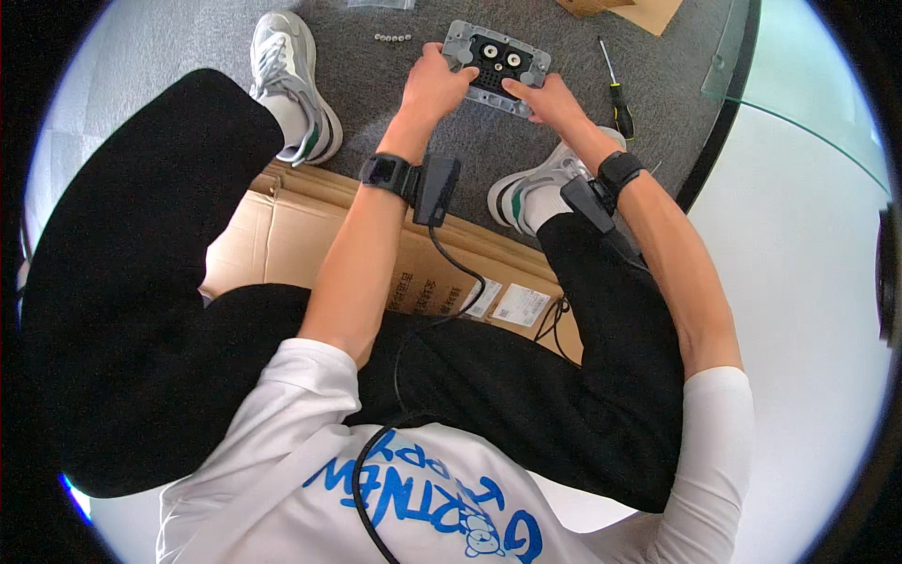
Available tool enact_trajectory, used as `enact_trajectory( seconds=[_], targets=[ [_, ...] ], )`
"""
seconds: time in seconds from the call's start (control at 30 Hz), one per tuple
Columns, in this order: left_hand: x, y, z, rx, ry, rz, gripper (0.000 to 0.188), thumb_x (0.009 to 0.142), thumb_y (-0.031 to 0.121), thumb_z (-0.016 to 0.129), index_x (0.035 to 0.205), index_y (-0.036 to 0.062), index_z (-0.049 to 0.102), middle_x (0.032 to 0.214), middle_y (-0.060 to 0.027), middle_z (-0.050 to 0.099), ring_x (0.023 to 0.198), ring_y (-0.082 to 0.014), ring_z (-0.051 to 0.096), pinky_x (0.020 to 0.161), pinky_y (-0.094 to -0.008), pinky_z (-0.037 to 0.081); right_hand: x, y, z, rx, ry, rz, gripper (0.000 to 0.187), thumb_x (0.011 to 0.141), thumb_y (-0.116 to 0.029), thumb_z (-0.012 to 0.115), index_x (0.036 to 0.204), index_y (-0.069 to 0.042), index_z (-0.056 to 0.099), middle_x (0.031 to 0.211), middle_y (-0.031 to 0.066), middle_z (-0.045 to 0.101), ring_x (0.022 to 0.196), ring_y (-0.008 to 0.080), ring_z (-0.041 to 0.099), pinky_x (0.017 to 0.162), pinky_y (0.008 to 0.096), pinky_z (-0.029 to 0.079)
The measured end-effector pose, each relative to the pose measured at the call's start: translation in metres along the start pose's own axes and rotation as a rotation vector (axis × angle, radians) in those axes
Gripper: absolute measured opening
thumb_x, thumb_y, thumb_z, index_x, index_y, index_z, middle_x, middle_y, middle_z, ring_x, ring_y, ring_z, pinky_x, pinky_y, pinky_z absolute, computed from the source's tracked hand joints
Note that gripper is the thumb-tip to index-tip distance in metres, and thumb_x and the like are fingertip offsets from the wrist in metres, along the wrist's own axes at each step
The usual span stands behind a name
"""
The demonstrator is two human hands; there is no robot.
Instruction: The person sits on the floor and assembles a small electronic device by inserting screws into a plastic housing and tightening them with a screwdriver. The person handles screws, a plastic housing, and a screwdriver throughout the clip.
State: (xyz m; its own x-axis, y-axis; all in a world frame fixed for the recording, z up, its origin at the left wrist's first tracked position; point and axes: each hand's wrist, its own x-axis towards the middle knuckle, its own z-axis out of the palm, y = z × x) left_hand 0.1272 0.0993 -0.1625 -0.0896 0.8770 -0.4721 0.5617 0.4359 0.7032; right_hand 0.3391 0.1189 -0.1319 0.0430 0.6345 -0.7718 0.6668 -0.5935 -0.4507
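Both hands have this gray housing (497,68) gripped between them, left hand (438,85) on its left end, right hand (554,100) on its right. Looks stiff and fairly light tbh, probably not slippery; I'd grab those ends. Gray carpet (376,99) below, screwdriver (616,101) right of the right hand, cardboard (241,235) bodyward.

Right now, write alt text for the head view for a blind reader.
A bare left hand and right hand hold a gray rectangular device with a black middle over gray carpet. A screwdriver lies to the right; small pale pieces lie in a row to the left.
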Motion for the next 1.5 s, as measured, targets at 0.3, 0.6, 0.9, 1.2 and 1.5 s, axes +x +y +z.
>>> enact_trajectory(
  seconds=[0.3, 0.6, 0.9, 1.2, 1.5],
  targets=[
    [0.001, -0.008, 0.001, -0.212, -0.047, 0.027, 0.094, 0.083, 0.042, 0.083, 0.149, -0.0062, 0.037, 0.134, -0.0262, 0.062, 0.123, -0.0343, 0.063, 0.103, -0.0442, 0.05, -0.008, 0.005, 0.002, 0.154, 0.003, -0.108, 0.106, 0.078, -0.056, 0.084, 0.137, 0.017, 0.035, 0.121, 0.0231, 0.063, 0.101, 0.0276, 0.068, 0.076, 0.0362, 0.058],
    [0.009, -0.006, 0.011, -0.137, -0.033, 0.006, 0.093, 0.072, 0.037, 0.091, 0.139, -0.0093, 0.045, 0.134, -0.0316, 0.053, 0.124, -0.0433, 0.058, 0.105, -0.0458, 0.05, -0.012, -0.01, 0.013, 0.13, 0.038, 0.072, 0.107, 0.076, -0.052, 0.087, 0.141, 0.017, 0.036, 0.133, 0.027, 0.058, 0.122, 0.0335, 0.061, 0.091, 0.0452, 0.056],
    [0.005, 0.004, 0.005, -0.101, -0.022, -0.005, 0.09, 0.073, 0.034, 0.09, 0.135, -0.0124, 0.046, 0.132, -0.0315, 0.055, 0.122, -0.0439, 0.059, 0.104, -0.0465, 0.05, 0.0, 0.002, 0.018, 0.02, 0.109, -0.012, 0.113, 0.074, -0.056, 0.087, 0.14, 0.02, 0.035, 0.128, 0.0329, 0.061, 0.119, 0.0385, 0.064, 0.088, 0.0461, 0.057],
    [0.002, 0.004, -0.001, -0.205, -0.052, -0.062, 0.086, 0.081, 0.038, 0.084, 0.146, -0.0043, 0.046, 0.126, -0.0185, 0.066, 0.116, -0.0291, 0.065, 0.096, -0.0401, 0.053, -0.001, 0.015, -0.003, 0.216, -0.124, -0.114, 0.102, 0.084, -0.061, 0.077, 0.142, 0.013, 0.037, 0.136, 0.0285, 0.054, 0.126, 0.0353, 0.058, 0.094, 0.046, 0.056],
    [0.007, -0.002, -0.029, -0.295, -0.053, -0.164, 0.056, 0.094, 0.033, 0.071, 0.137, -0.0016, 0.06, 0.118, -0.0136, 0.071, 0.104, -0.021, 0.068, 0.086, -0.0334, 0.054, -0.002, 0.014, -0.013, 0.309, -0.183, -0.003, 0.087, 0.095, -0.073, 0.052, 0.143, 0.001, 0.046, 0.138, 0.0223, 0.05, 0.116, 0.0288, 0.06, 0.093, 0.0421, 0.055]
  ],
)
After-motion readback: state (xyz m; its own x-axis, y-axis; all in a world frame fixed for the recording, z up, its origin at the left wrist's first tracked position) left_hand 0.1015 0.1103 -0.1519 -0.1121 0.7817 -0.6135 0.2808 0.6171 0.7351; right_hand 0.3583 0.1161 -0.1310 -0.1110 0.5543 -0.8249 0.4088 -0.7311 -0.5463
